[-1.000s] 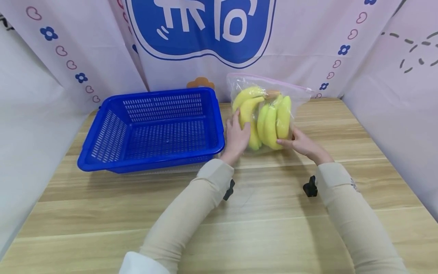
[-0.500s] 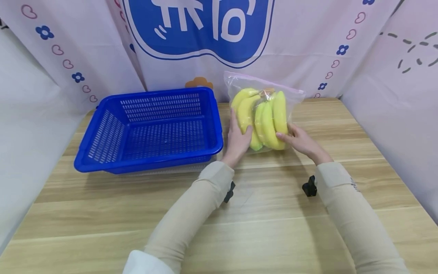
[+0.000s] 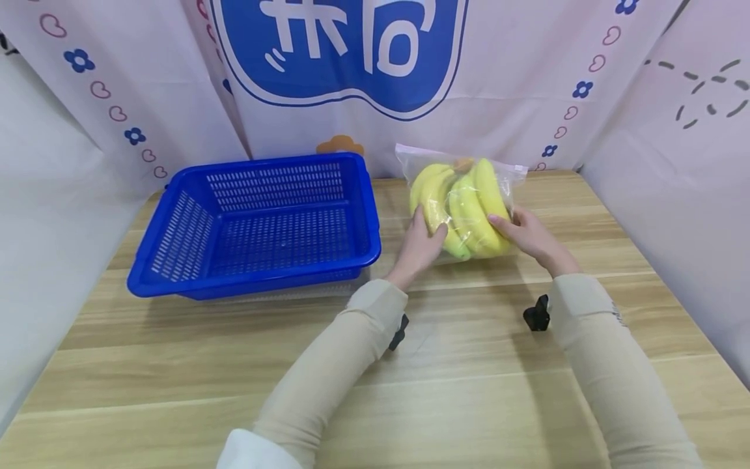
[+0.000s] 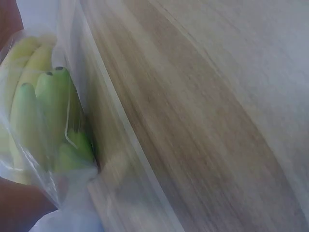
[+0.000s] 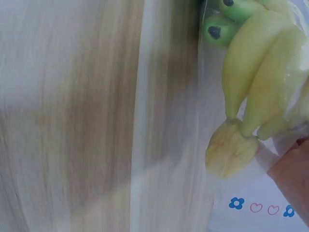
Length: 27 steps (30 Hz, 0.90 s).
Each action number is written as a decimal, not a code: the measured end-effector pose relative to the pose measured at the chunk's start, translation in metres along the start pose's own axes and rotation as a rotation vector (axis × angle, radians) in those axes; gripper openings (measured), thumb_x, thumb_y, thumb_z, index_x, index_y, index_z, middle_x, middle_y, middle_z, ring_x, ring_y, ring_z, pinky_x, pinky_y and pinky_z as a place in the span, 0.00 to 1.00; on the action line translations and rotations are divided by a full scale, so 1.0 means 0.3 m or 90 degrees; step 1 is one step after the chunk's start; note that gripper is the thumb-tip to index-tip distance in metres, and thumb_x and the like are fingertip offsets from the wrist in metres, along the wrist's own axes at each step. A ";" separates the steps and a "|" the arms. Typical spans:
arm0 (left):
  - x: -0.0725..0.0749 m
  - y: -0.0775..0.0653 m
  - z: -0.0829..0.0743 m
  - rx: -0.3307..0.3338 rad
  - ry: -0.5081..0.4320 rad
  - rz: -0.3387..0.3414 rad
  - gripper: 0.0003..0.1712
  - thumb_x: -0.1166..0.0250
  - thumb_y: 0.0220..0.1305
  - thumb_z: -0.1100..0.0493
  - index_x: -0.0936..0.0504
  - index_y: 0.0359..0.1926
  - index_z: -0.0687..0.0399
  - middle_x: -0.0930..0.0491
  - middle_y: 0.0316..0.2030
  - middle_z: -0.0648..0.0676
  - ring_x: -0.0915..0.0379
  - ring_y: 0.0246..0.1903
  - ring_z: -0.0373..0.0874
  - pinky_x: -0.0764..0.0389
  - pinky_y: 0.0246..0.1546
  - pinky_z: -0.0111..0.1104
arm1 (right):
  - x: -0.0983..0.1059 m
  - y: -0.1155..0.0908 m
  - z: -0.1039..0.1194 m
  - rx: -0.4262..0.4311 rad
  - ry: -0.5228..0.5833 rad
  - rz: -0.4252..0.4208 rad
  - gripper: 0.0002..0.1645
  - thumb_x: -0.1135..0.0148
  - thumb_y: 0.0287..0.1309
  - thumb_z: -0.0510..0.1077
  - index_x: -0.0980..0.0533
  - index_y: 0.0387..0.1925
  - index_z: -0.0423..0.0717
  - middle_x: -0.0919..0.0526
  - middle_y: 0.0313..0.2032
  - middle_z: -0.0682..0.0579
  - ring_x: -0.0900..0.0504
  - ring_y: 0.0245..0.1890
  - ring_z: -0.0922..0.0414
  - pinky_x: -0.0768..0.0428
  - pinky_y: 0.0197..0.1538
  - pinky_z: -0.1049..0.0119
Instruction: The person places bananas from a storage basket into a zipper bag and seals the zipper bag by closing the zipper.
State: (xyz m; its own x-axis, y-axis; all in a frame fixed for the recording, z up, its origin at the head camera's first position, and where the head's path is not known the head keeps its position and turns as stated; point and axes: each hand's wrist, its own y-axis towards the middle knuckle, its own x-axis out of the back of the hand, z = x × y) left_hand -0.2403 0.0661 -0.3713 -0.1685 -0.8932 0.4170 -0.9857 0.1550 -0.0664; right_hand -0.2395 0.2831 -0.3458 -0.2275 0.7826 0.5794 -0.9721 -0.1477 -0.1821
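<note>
A clear zip bag (image 3: 422,155) with a pale pink top strip holds several yellow bananas (image 3: 471,215) with greenish tips. It stands on the back right of the table, its top edge near the curtain. My left hand (image 3: 418,246) grips its lower left side, thumb in front. On the lower right side, my right hand (image 3: 534,240) holds the bag with the thumb in front and the other fingers partly hidden behind. Green banana tips (image 4: 53,96) show through the plastic in the left wrist view. In the right wrist view, a cut stem (image 5: 231,149) joins the bananas.
A blue slatted plastic basket (image 3: 252,284) stands left of the bag, with nothing seen in it. The wooden table (image 3: 457,404) runs back to a printed white curtain (image 3: 492,91). White sheets hang at both sides.
The bag and both hands have shifted a little to the right since half a second ago, and the bag's top has come lower. The basket has stayed in place.
</note>
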 end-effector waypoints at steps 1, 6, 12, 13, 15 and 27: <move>-0.002 -0.001 -0.001 0.000 0.000 0.008 0.43 0.49 0.68 0.47 0.59 0.75 0.56 0.52 0.74 0.60 0.54 0.74 0.54 0.49 0.74 0.42 | 0.004 0.001 -0.001 -0.002 0.000 -0.006 0.37 0.56 0.69 0.60 0.40 0.66 0.36 0.22 0.38 0.55 0.24 0.33 0.69 0.26 0.43 0.74; -0.011 -0.003 -0.003 0.006 -0.001 0.031 0.44 0.49 0.69 0.44 0.60 0.76 0.53 0.55 0.75 0.57 0.56 0.75 0.52 0.51 0.74 0.43 | 0.015 0.003 -0.003 -0.026 -0.023 -0.030 0.42 0.57 0.68 0.63 0.43 0.69 0.36 0.23 0.45 0.45 0.26 0.34 0.68 0.27 0.44 0.72; -0.010 0.001 -0.012 -0.032 0.055 0.047 0.39 0.53 0.71 0.51 0.60 0.75 0.58 0.56 0.76 0.57 0.58 0.75 0.50 0.53 0.75 0.38 | 0.016 0.000 0.005 -0.065 -0.042 -0.045 0.46 0.59 0.66 0.67 0.42 0.67 0.32 0.27 0.54 0.35 0.27 0.39 0.62 0.28 0.49 0.65; -0.009 0.000 -0.015 -0.036 0.067 0.048 0.39 0.53 0.72 0.52 0.60 0.75 0.59 0.56 0.75 0.58 0.58 0.75 0.50 0.53 0.75 0.38 | 0.016 0.000 0.007 -0.069 -0.045 -0.048 0.47 0.59 0.66 0.68 0.41 0.66 0.32 0.28 0.54 0.35 0.27 0.40 0.59 0.28 0.50 0.64; -0.007 -0.001 -0.018 -0.039 0.092 0.045 0.38 0.54 0.73 0.52 0.60 0.75 0.59 0.56 0.75 0.58 0.57 0.75 0.50 0.52 0.75 0.38 | 0.015 -0.001 0.009 -0.074 -0.047 -0.051 0.47 0.59 0.66 0.68 0.42 0.66 0.31 0.28 0.55 0.33 0.26 0.46 0.53 0.27 0.53 0.58; 0.011 0.003 -0.013 -0.017 0.125 0.066 0.37 0.55 0.73 0.43 0.51 0.75 0.53 0.48 0.74 0.57 0.50 0.73 0.52 0.46 0.73 0.43 | 0.029 0.007 0.006 -0.125 -0.057 -0.070 0.53 0.57 0.63 0.70 0.44 0.67 0.27 0.35 0.63 0.27 0.33 0.61 0.38 0.34 0.65 0.43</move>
State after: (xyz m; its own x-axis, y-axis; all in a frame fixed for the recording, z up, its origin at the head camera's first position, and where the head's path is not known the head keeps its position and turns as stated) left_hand -0.2418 0.0651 -0.3665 -0.2622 -0.7725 0.5784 -0.9621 0.2557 -0.0947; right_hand -0.2438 0.2885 -0.3397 -0.1339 0.7299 0.6704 -0.9636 0.0622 -0.2601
